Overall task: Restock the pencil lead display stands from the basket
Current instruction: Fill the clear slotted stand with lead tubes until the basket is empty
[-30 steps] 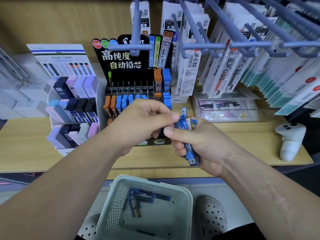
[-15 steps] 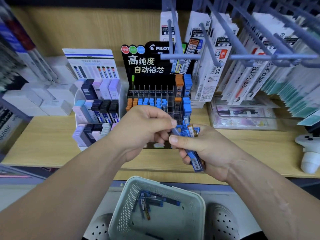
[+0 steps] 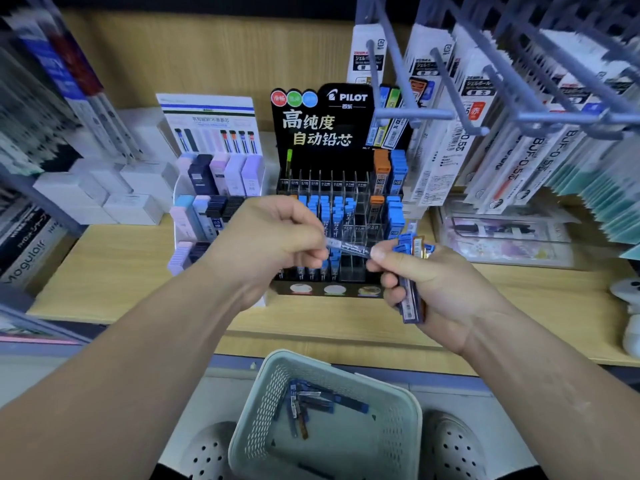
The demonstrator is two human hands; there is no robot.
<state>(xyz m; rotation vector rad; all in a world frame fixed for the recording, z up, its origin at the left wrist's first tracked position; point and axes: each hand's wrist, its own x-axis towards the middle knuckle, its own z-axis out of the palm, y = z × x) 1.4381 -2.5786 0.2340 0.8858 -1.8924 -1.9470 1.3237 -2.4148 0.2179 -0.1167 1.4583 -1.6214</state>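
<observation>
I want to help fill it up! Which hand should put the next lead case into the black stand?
Probably left. The left hand pinches one single case, right in front of the black stand. The right hand is full, gripping the bundle of cases.

Bright, even light, source out of view, shadows soft. Sharpest at the fingers [image 3: 379,254] and the display stand [image 3: 311,133] behind them. Faint glare on the lead tube [image 3: 349,248] they pinch. Far left and right of the fingers: smeared, hanging packs [image 3: 554,133] bowed by wide-angle distortion.
</observation>
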